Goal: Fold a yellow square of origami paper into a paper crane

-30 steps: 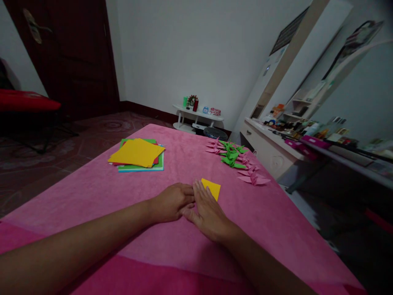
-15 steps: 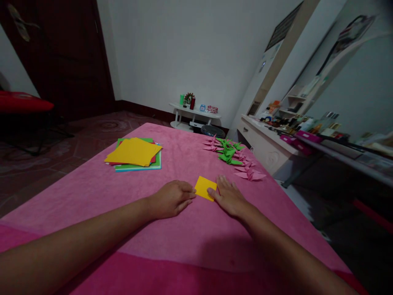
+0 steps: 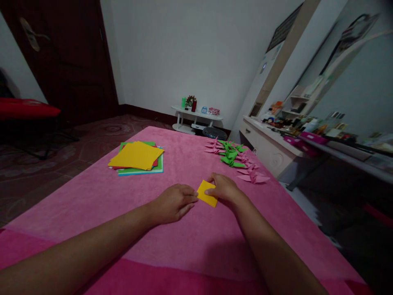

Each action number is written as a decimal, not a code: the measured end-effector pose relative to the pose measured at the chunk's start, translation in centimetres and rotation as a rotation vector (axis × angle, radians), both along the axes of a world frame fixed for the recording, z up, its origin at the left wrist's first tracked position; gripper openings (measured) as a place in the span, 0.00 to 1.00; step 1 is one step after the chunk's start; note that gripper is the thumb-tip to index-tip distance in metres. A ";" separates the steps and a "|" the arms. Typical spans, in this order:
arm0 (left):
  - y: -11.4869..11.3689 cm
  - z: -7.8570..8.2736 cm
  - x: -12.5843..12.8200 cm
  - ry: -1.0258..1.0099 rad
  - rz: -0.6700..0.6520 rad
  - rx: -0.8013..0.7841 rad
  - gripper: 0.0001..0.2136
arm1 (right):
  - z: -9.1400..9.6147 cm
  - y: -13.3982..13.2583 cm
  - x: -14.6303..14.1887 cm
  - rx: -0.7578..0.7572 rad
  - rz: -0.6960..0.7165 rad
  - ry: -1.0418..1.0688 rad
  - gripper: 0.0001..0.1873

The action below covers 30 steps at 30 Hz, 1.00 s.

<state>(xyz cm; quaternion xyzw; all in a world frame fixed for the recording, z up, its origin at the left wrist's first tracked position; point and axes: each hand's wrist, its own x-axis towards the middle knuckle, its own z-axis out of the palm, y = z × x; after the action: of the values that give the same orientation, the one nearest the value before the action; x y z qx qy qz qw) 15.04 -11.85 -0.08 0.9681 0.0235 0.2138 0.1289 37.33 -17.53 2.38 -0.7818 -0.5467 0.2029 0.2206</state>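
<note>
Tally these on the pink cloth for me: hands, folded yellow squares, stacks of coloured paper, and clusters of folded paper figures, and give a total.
Hands: 2, left hand and right hand
Folded yellow square: 1
Paper stack: 1
Cluster of pink and green figures: 1 (overlapping, so not counted singly)
Total: 5

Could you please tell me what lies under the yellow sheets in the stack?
Beneath the yellow sheets, red paper and green paper stick out, with a blue edge lowest at the near side. Whatever lies under their middle is covered and cannot be seen.
</note>
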 end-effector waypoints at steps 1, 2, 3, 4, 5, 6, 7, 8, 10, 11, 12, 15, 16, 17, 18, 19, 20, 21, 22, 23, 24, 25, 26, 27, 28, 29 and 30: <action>0.0 0.0 0.0 0.000 0.003 -0.014 0.15 | 0.1 0.5 0.3 -0.024 0.005 0.073 0.20; 0.0 0.1 0.0 -0.006 0.009 -0.032 0.15 | 0.1 1.0 0.6 -0.041 0.014 0.127 0.18; 0.0 0.2 0.1 -0.015 0.022 -0.054 0.14 | 0.0 1.5 0.7 -0.057 0.024 0.187 0.15; 0.1 0.2 0.1 -0.028 0.045 -0.083 0.14 | -0.2 2.0 0.9 -0.051 0.028 0.247 0.13; 0.2 0.3 0.2 -0.045 0.076 -0.117 0.14 | -0.5 2.6 1.0 -0.023 0.018 0.303 0.12; 0.3 0.3 0.3 -0.066 0.114 -0.156 0.14 | -0.9 3.2 1.0 0.011 -0.003 0.352 0.10; 0.5 0.4 0.3 -0.087 0.150 -0.198 0.13 | -1.3 3.8 1.1 0.058 -0.035 0.389 0.10; 0.8 0.3 0.4 -0.107 0.180 -0.242 0.13 | -1.8 4.4 1.1 0.100 -0.070 0.420 0.10; 1.5 0.1 0.6 -0.148 0.220 -0.328 0.12 | -2.7 5.3 1.0 0.206 -0.157 0.454 0.11; 2.0 -0.2 0.8 -0.169 0.242 -0.374 0.12 | -3.2 5.7 1.0 0.261 -0.198 0.458 0.11; 2.6 -0.5 1.0 -0.190 0.273 -0.425 0.11 | -3.6 5.9 0.9 0.313 -0.229 0.455 0.10; 4.9 -1.8 2.1 -0.273 0.473 -0.643 0.13 | -4.5 6.0 0.6 0.432 -0.283 0.423 0.08; 5.6 -2.2 2.6 -0.280 0.524 -0.720 0.14 | -4.7 5.9 0.5 0.459 -0.289 0.411 0.08; 6.4 -2.6 3.1 -0.292 0.569 -0.771 0.15 | -4.8 5.8 0.5 0.480 -0.292 0.401 0.08; 7.0 -2.8 3.6 -0.312 0.594 -0.789 0.16 | -4.8 5.8 0.4 0.496 -0.292 0.393 0.08; 7.5 -3.0 4.0 -0.332 0.607 -0.782 0.15 | -4.8 5.7 0.4 0.509 -0.289 0.386 0.08; 7.9 -3.1 4.4 -0.346 0.611 -0.777 0.14 | -4.8 5.7 0.4 0.519 -0.283 0.382 0.08; 8.1 -3.2 4.7 -0.359 0.611 -0.771 0.14 | -4.8 5.6 0.5 0.527 -0.275 0.380 0.08; 8.3 -3.2 4.8 -0.369 0.608 -0.769 0.14 | -4.8 5.6 0.5 0.533 -0.265 0.380 0.09; 8.4 -3.1 4.9 -0.375 0.605 -0.773 0.14 | -4.8 5.6 0.5 0.538 -0.254 0.384 0.09; 8.5 -3.1 4.9 -0.379 0.604 -0.782 0.15 | -4.8 5.6 0.5 0.542 -0.243 0.390 0.09; 8.5 -3.0 4.9 -0.381 0.603 -0.794 0.15 | -4.8 5.6 0.4 0.546 -0.233 0.400 0.09; 8.4 -2.8 4.8 -0.380 0.603 -0.807 0.16 | -4.8 5.6 0.3 0.550 -0.226 0.413 0.09; 8.3 -2.7 4.8 -0.376 0.604 -0.822 0.16 | -4.8 5.6 0.1 0.555 -0.221 0.429 0.09; 8.2 -2.5 4.7 -0.373 0.605 -0.837 0.17 | -4.7 5.5 -0.2 0.562 -0.221 0.445 0.10; 8.0 -2.2 4.7 -0.369 0.602 -0.853 0.18 | -4.7 5.3 -0.5 0.569 -0.227 0.460 0.10; 7.7 -1.9 4.7 -0.365 0.596 -0.870 0.19 | -4.6 5.0 -0.9 0.579 -0.239 0.471 0.12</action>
<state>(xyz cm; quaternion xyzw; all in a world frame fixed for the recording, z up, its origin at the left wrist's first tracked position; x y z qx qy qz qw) 19.73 -4.18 -2.02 0.7245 0.3595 0.3757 0.4524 36.44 -12.48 -2.19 -0.6775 -0.4210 0.1870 0.5734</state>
